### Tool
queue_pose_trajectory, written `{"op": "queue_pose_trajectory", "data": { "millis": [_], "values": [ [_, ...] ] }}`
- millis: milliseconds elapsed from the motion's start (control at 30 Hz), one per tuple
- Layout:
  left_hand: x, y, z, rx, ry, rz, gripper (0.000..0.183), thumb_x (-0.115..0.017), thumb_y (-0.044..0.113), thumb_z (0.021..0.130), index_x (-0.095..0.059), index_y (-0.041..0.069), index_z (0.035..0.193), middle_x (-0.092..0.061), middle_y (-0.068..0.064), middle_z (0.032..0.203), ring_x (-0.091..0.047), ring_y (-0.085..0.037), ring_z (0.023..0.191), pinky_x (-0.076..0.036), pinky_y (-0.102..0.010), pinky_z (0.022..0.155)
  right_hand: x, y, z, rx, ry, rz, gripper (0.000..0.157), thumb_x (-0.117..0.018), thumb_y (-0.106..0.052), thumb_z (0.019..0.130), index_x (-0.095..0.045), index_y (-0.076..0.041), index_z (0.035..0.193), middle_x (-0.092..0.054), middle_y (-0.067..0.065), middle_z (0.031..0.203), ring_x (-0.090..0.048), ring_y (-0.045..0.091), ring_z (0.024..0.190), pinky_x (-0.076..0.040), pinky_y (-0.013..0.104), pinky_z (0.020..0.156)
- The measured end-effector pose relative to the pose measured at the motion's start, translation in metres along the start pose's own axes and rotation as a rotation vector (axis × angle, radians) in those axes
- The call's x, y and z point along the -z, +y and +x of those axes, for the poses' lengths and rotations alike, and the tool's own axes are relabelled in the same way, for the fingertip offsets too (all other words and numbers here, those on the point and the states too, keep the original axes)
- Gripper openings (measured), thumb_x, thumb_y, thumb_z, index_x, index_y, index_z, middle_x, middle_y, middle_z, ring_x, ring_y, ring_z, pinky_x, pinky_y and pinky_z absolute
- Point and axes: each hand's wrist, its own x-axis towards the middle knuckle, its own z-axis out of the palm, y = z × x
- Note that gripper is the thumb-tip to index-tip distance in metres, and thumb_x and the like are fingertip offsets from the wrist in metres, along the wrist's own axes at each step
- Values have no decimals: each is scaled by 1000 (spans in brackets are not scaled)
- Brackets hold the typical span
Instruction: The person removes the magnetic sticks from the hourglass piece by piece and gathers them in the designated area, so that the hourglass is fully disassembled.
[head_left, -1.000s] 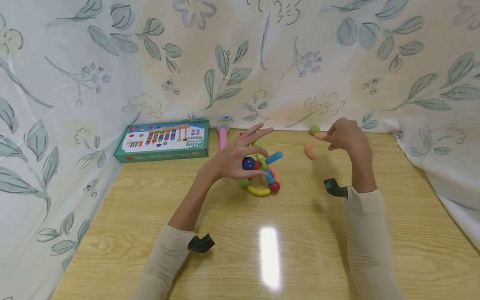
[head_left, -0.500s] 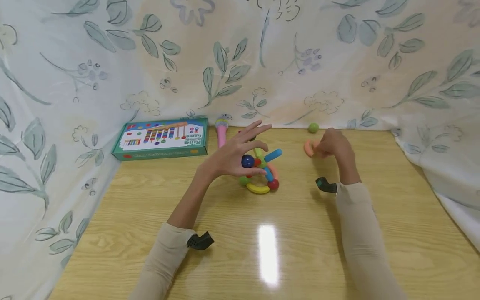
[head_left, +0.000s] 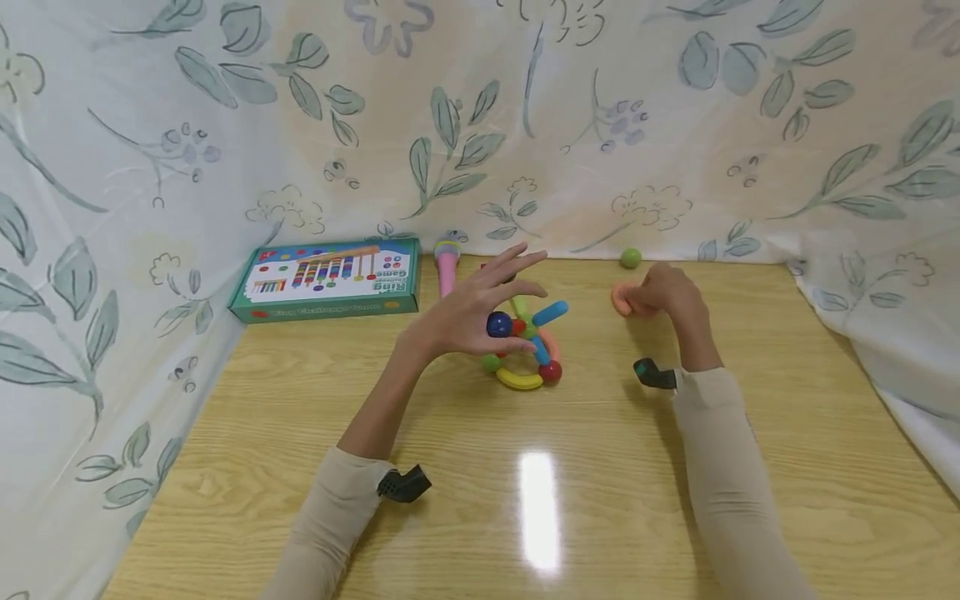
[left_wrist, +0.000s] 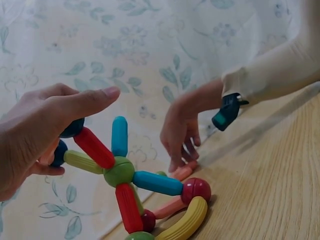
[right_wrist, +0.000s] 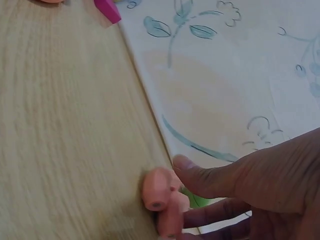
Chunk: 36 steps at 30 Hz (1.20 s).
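Note:
My left hand [head_left: 476, 312] holds a toy model of balls and sticks [left_wrist: 119, 171] by its dark blue end, with thumb above and a finger below. Red, blue, yellow and green sticks join its coloured balls, and its yellow curved stick [head_left: 519, 381] lies low at the table. Farther right, my right hand [head_left: 672, 293] pinches an orange curved stick [right_wrist: 171, 217] low over the table. Another orange curved stick [head_left: 619, 297] lies right beside it; the two look in contact. Behind them sits a loose green ball [head_left: 631, 257]. My fingers partly hide the pinched stick.
At the back left lies a green-edged Ring Challenge Game box [head_left: 326, 282]. A pink toy microphone [head_left: 447, 271] stands between it and the model. Floral cloth [head_left: 570, 167] hangs along the back edge of the wooden table [head_left: 615, 492].
My right hand has moved the orange curved stick away from the green ball, left and nearer, to beside the other orange stick. The left hand stays in place with the model.

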Motion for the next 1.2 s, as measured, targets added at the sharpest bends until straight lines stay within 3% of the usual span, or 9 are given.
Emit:
{"op": "queue_pose_trajectory", "data": {
  "millis": [167,433,567,667,800,1000,1200],
  "values": [
    [-1,0,0,-16,9,-2,64,-85,40,82,-63,11,134,-37,-18,167,-18,-37,164,-22,-54,132,-7,-6,-3,-17,53,-28,46,-68,-47,94,-54,-10,71,-55,7,71,-56,30,78,-46,40,66],
    [0,0,0,16,5,-9,84,-86,41,80,-50,12,150,-31,-16,171,-13,-34,166,-18,-55,133,-4,-15,-5,2,63,-55,50,-67,-49,97,-57,-3,82,-50,9,75,-49,27,74,-41,38,65],
    [-1,1,0,55,7,-47,103,-89,44,77,-35,12,160,-23,-15,174,-5,-30,167,-14,-57,134,6,-37,-17,172,39,-10,59,-63,-49,102,-59,8,116,-63,27,105,-62,42,95,-54,52,87],
    [-2,1,0,82,22,-103,117,-86,59,76,-25,12,164,-18,-13,176,-2,-27,167,-14,-57,134,10,-60,-31,370,-31,104,60,-61,-41,105,-53,7,139,-64,32,131,-68,46,112,-51,61,103],
    [-5,-2,1,69,78,-204,129,-74,77,73,-15,7,164,-14,-17,175,-4,-26,167,-17,-50,135,2,-90,-45,545,-112,229,47,-63,-35,105,-60,0,137,-72,20,123,-72,34,104,-56,53,99],
    [-13,-7,-1,59,169,-345,138,-76,77,67,-9,2,161,-9,-22,175,-6,-28,167,-22,-49,133,-19,-116,-52,613,-245,252,53,-63,-34,105,-55,-1,146,-68,16,138,-65,35,128,-52,56,111],
    [-19,-12,-3,73,254,-381,141,-74,82,61,-9,7,162,-13,-15,176,-9,-25,166,-20,-53,133,-31,-121,-47,655,-265,257,48,-56,-27,109,-53,5,145,-68,22,135,-66,39,126,-51,59,111]
  ]
}}
